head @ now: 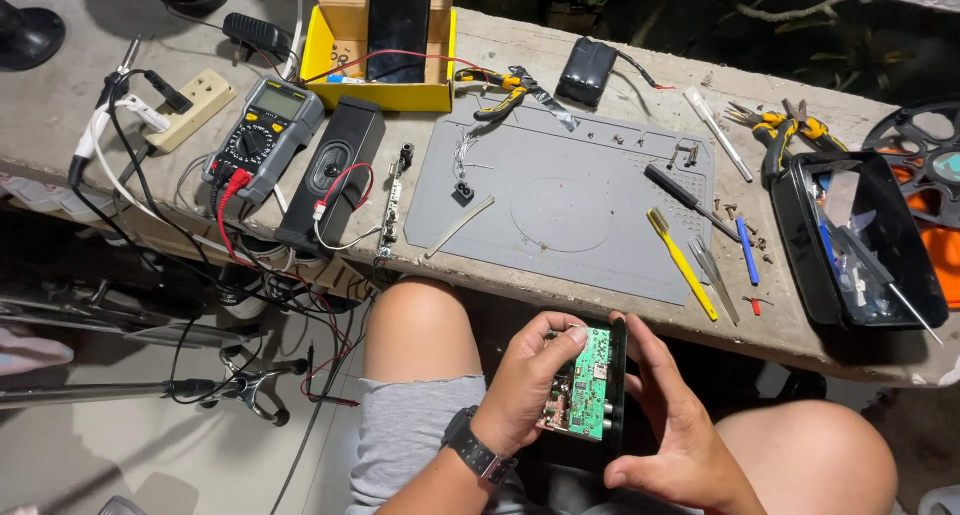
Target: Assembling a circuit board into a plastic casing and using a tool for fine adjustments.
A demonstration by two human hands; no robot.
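The head view looks down at both hands working over the person's lap, below the edge of the surface (600, 45). The left hand (525, 385), with a dark watch (478, 449) on its wrist, has its fingers (560, 337) curled narrow onto the top and left edge of a green board (590, 385), pressing on it. The right hand (668, 415) cups a black case (620, 355) from the right, fingers closed around its side, thumb low by the board's bottom corner; the board lies in this case, between the two hands. Just above the fingers, on the surface, lies a grey mat (570, 205) with small parts on it. Up and right of the fingers lie a yellow tool (682, 263), tweezers (712, 271) and a black screwdriver (690, 200), with a black tray (860, 240) further right. Up and left of the fingers sit a speaker (335, 170), a multimeter (265, 130) with red and black leads, and a yellow box (380, 65).
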